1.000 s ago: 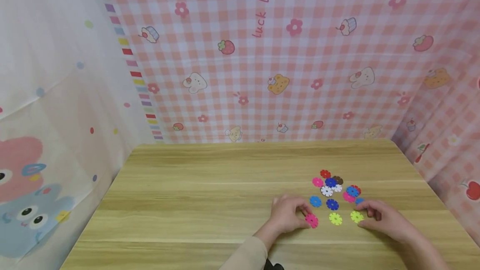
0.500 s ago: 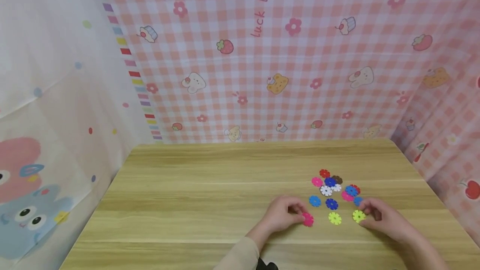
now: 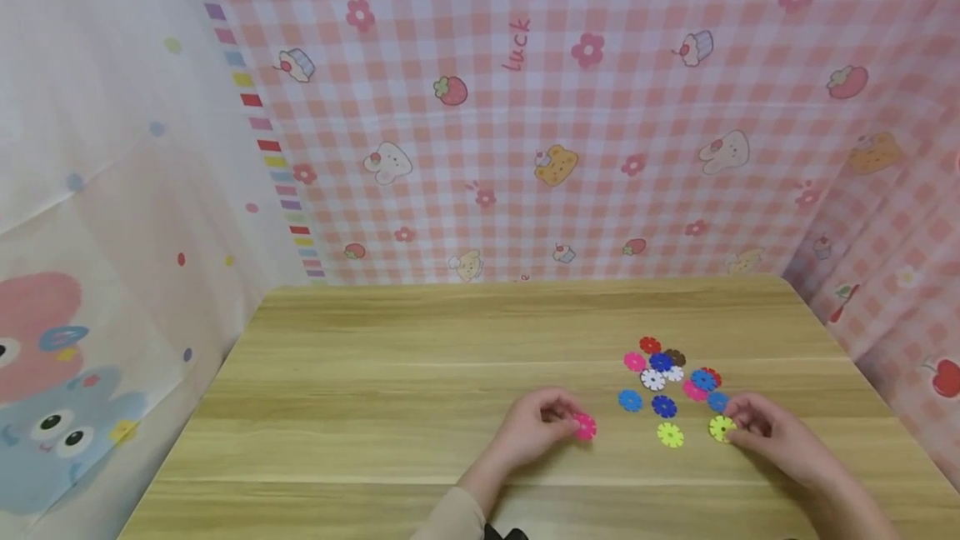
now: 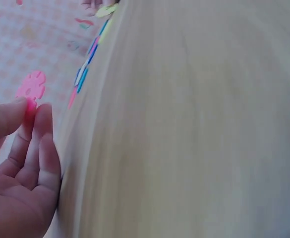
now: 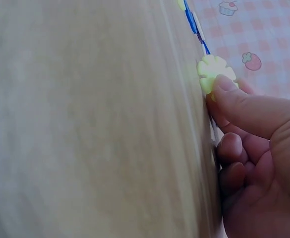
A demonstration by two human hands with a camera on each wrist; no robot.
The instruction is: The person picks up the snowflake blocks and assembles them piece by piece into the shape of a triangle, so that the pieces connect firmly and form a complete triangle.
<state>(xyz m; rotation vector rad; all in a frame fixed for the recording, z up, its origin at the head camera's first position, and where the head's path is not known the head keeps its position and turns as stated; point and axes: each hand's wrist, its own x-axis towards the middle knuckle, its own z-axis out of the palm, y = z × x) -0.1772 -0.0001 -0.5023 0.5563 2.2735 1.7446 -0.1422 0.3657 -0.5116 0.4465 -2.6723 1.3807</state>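
Observation:
My left hand (image 3: 536, 427) pinches a pink snowflake disc (image 3: 586, 427) by its edge between thumb and fingers. The left wrist view shows that pink disc (image 4: 33, 85) standing up from the fingertips. On the right, my right hand (image 3: 776, 436) pinches a yellow snowflake disc (image 3: 721, 428), its thumb across the face of the disc (image 5: 213, 69) in the right wrist view. Between the hands lies another yellow disc (image 3: 671, 435), flat on the table. A dark blue disc (image 3: 663, 406) and a light blue disc (image 3: 630, 400) lie just behind it.
Farther back on the wooden table (image 3: 375, 390), several more discs overlap, among them a white disc (image 3: 652, 379), a red disc (image 3: 649, 345) and a brown disc (image 3: 677, 357). A checked pink curtain (image 3: 510, 123) hangs behind the table's far edge.
My left hand has moved left with the pink disc, away from the other discs. My right hand has shifted slightly right with the yellow disc, now gripping it more fully.

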